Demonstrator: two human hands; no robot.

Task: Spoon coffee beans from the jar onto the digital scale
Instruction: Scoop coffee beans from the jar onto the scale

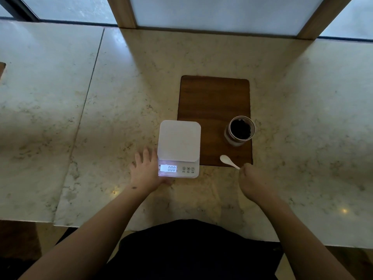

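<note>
The right hand (254,179) pinches the spoon (229,161) handle, the left hand (145,171) lies flat and open beside the empty scale (178,140), so lift the spoon level and dip gently into the jar (240,130) on the board (214,102).

Your scale (178,141) overlaps the board's (214,98) left edge | jar (240,130) on board, right | spoon (228,161) before jar.

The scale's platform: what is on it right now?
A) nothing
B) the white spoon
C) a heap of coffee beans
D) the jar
A: the scale shows a bare white top and reads 0.00; the beans sit in the jar and the spoon lies beside it.
</note>
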